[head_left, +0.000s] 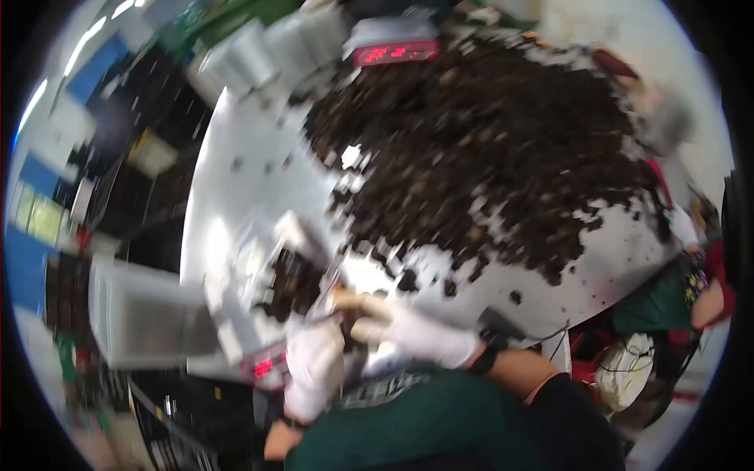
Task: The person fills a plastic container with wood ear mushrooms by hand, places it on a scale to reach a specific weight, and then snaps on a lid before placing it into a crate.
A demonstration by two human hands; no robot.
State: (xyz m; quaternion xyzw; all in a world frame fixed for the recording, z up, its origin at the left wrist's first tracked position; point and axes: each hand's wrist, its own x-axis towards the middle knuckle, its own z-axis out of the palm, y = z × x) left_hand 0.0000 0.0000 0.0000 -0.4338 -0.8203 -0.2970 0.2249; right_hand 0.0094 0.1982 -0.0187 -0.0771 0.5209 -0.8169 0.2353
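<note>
My left hand (316,361), in a white glove, is beside a small scale with a red display (267,365); its fingers look curled, but blur hides what they hold. My right hand (416,331), also gloved, reaches left with bent fingers close to the left hand. Something small and dark shows between the two hands, too blurred to name. Just beyond them, dark brown pieces (292,286) lie in a heap in or on a pale container by the scale. A large spread of similar dark pieces (487,133) covers much of the metal table (243,173).
Clear plastic tubs (259,51) stand at the table's far left, near a second scale with a red display (394,52). A translucent bin (149,318) is at the left edge. A dark device with a cable (501,323) lies right of my hand. Another person's arm (711,302) shows at right.
</note>
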